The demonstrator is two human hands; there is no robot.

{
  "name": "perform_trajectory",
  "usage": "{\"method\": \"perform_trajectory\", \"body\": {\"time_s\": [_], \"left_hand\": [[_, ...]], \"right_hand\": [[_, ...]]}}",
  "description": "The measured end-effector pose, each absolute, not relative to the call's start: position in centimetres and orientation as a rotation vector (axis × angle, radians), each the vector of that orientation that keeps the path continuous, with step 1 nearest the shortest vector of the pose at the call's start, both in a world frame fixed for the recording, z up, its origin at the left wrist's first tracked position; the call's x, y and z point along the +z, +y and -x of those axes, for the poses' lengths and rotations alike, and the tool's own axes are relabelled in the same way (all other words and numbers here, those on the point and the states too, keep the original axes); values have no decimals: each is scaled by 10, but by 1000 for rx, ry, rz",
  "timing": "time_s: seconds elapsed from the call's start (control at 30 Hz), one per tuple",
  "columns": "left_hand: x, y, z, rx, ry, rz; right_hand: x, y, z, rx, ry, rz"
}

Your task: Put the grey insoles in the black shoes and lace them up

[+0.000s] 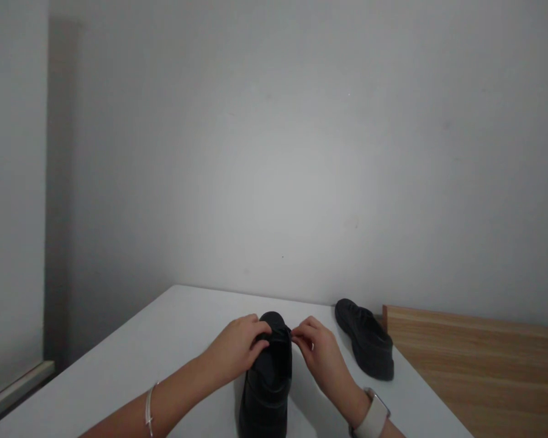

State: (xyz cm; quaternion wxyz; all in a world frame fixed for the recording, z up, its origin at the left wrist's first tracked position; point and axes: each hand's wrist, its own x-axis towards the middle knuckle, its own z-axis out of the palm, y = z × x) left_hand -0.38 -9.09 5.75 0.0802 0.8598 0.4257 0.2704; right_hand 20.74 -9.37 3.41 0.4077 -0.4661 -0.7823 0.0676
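Note:
A black shoe (265, 404) stands on the white table (187, 322) with its toe pointing away and its heel toward me. My left hand (242, 347), with a thin bracelet at the wrist, has its thumb and fingers closed on the left side of the shoe's upper, near the opening. On the other side, my right hand (317, 350) pinches at the right edge of the upper, near a strap or flap too dark to make out. A light watch band is on the right wrist.
Another black shoe (369, 344) rests at the table's right edge. Beyond it is a wood-grain board (475, 365). A grey wall rises behind the table, and a pale panel stands at the far left.

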Motion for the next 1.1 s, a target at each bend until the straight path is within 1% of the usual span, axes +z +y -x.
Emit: {"method": "perform_trajectory", "body": {"time_s": [0.13, 0.2, 0.47, 0.53, 0.63, 0.7, 0.73, 0.83, 0.93, 1.03, 1.1], "left_hand": [[57, -90, -1, 761, 1296, -2639], [58, -89, -2, 743, 1297, -2652], [66, -93, -10, 643, 1461, -2643], [66, -94, -10, 680, 1461, -2629], [67, -92, -10, 854, 1344, -2549], [71, -90, -10, 1034, 1224, -2453], [72, -88, -10, 1129, 1164, -2392], [73, -82, -13, 1323, 973, -2140], [64, -73, -18, 1301, 822, -1890], [54, -66, -24, 1245, 758, -1770], [51, -63, -28, 1231, 731, -1744]], "right_hand": [[37, -99, -203, 271, -1973, 1172], [42, -104, -200, 261, -2012, 1183], [70, -112, -177, -130, -2306, 1546], [74, -112, -173, -236, -2338, 1609], [79, -109, -172, -311, -2338, 1602], [81, -104, -174, -240, -2256, 1489], [82, -101, -175, -149, -2181, 1403], [82, -89, -178, 314, -1844, 1123], [78, -79, -177, 670, -1580, 932], [75, -77, -176, 796, -1521, 850], [76, -78, -175, 795, -1530, 832]]}}
